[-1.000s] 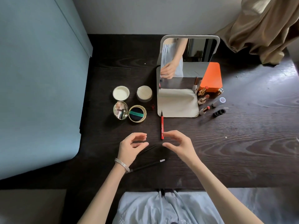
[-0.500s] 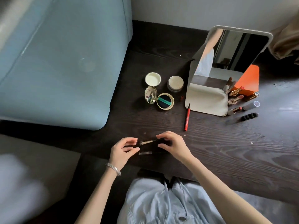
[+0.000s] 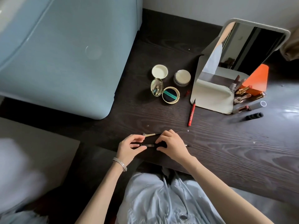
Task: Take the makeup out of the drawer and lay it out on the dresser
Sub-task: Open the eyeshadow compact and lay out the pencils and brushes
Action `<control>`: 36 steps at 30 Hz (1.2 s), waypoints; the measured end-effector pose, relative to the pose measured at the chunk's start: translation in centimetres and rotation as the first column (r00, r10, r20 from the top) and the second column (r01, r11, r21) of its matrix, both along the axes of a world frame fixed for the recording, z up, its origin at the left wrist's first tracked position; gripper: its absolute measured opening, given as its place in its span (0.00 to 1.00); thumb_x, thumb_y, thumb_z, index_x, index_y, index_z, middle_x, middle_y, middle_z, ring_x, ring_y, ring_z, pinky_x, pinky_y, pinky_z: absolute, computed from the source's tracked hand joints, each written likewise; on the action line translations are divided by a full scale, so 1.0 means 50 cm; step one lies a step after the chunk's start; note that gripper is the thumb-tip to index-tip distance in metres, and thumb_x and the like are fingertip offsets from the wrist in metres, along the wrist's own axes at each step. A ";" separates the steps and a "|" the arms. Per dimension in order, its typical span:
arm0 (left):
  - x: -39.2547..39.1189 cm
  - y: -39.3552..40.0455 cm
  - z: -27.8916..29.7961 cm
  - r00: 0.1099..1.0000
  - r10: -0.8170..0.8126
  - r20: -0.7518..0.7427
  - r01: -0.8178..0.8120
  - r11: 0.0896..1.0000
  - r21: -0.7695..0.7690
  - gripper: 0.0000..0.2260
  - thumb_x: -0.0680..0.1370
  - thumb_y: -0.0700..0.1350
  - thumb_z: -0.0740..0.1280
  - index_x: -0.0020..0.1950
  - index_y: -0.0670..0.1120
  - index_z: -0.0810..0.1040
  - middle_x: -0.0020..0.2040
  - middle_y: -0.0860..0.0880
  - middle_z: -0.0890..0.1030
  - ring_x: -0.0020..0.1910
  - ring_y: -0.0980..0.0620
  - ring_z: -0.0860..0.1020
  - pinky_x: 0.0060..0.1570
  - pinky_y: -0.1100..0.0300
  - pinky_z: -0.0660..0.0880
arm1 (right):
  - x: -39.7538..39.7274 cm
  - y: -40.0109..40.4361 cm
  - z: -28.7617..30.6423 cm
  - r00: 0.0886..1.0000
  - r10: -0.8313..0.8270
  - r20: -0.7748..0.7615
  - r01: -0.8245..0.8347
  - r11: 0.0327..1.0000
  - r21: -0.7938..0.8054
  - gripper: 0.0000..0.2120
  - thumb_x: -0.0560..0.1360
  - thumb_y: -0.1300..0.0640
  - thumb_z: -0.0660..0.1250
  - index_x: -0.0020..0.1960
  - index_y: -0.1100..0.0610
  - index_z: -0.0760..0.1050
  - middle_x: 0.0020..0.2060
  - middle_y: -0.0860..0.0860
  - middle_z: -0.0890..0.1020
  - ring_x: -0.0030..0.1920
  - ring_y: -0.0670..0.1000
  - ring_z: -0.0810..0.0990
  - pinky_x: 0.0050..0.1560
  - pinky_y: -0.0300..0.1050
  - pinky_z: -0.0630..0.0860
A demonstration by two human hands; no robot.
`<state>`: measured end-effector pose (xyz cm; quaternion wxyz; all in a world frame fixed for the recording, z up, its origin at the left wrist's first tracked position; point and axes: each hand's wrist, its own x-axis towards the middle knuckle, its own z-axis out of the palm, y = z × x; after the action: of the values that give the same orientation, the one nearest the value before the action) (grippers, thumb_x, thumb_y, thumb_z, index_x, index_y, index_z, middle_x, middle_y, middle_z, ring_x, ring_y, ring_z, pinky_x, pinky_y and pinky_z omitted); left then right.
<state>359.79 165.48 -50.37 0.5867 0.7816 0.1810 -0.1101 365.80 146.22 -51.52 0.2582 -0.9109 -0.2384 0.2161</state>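
Brushes: two on dresser (image 3: 226, 159), far brush (image 3: 151, 134), near brush (image 3: 149, 145)
Left hand (image 3: 129, 148): pinching near brush
Right hand (image 3: 172, 145): fingers closed over both brushes
Lipsticks: four (image 3: 242, 98)
Compacts: two (image 3: 170, 97)

Dim daylight, right-side glare, blurred left edge

Left hand (image 3: 129, 147), right hand (image 3: 171, 145) on brush (image 3: 149, 145), dresser (image 3: 226, 143)

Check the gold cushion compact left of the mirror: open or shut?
Open. The gold compact has its lid swung up to the left, and the dark puff with a teal strap shows in the base.
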 end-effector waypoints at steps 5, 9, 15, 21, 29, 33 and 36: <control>0.013 -0.008 0.000 0.956 -0.290 0.046 0.270 0.931 0.244 0.15 0.67 0.40 0.76 0.50 0.52 0.81 0.48 0.58 0.79 0.49 0.61 0.78 0.48 0.68 0.76 | 0.001 -0.003 0.016 1.000 -0.012 0.012 0.012 1.000 0.016 0.07 0.71 0.55 0.71 0.49 0.53 0.81 0.46 0.50 0.80 0.48 0.52 0.73 0.47 0.48 0.73; 0.051 -0.043 0.021 0.918 -0.357 0.170 0.291 0.901 0.321 0.12 0.67 0.40 0.76 0.48 0.49 0.82 0.46 0.58 0.79 0.48 0.62 0.77 0.49 0.72 0.73 | 0.010 -0.030 0.047 0.989 -0.144 -0.030 0.146 0.980 0.135 0.05 0.72 0.57 0.70 0.48 0.54 0.79 0.45 0.45 0.77 0.46 0.47 0.75 0.45 0.42 0.74; 0.143 -0.109 0.061 0.906 -0.349 0.238 0.278 0.917 0.285 0.07 0.68 0.40 0.75 0.45 0.47 0.83 0.41 0.55 0.80 0.43 0.57 0.78 0.42 0.73 0.73 | 0.050 -0.101 0.096 0.977 -0.209 -0.040 0.213 0.959 0.187 0.05 0.75 0.55 0.68 0.50 0.54 0.77 0.43 0.42 0.76 0.45 0.43 0.75 0.45 0.40 0.74; 0.234 -0.187 0.115 0.848 -0.513 0.137 0.466 0.842 0.270 0.07 0.69 0.42 0.74 0.46 0.48 0.84 0.41 0.52 0.83 0.41 0.57 0.80 0.44 0.68 0.76 | 0.069 -0.191 0.122 0.931 -0.361 0.053 0.339 0.910 0.239 0.04 0.71 0.61 0.71 0.46 0.59 0.80 0.39 0.46 0.78 0.39 0.45 0.75 0.41 0.29 0.68; 0.286 -0.252 0.139 0.778 -0.627 -0.039 0.625 0.767 0.145 0.05 0.74 0.42 0.70 0.48 0.47 0.82 0.37 0.52 0.82 0.32 0.61 0.77 0.36 0.70 0.74 | 0.067 -0.244 0.134 0.900 -0.421 0.110 0.387 0.891 0.239 0.03 0.73 0.60 0.69 0.46 0.59 0.79 0.39 0.44 0.78 0.39 0.46 0.77 0.41 0.37 0.72; 0.314 -0.265 0.141 0.579 -0.807 -0.113 0.766 0.492 0.414 0.08 0.79 0.46 0.61 0.53 0.46 0.77 0.46 0.50 0.79 0.43 0.57 0.74 0.47 0.62 0.71 | 0.084 -0.239 0.130 0.900 -0.421 0.111 0.399 0.900 0.177 0.04 0.77 0.56 0.65 0.50 0.55 0.77 0.43 0.47 0.79 0.42 0.46 0.75 0.41 0.43 0.72; 0.328 -0.267 0.142 0.501 -0.848 -0.174 0.796 0.374 0.476 0.11 0.81 0.47 0.57 0.57 0.45 0.76 0.52 0.47 0.78 0.52 0.52 0.74 0.55 0.57 0.70 | 0.104 -0.232 0.135 0.921 -0.370 0.117 0.352 0.924 0.151 0.08 0.78 0.55 0.63 0.53 0.56 0.78 0.46 0.48 0.80 0.46 0.49 0.77 0.42 0.45 0.73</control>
<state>376.20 152.14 -43.26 0.2383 0.8931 -0.2394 -0.2971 370.99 134.63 -44.79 0.3333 -0.9341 -0.0973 0.0829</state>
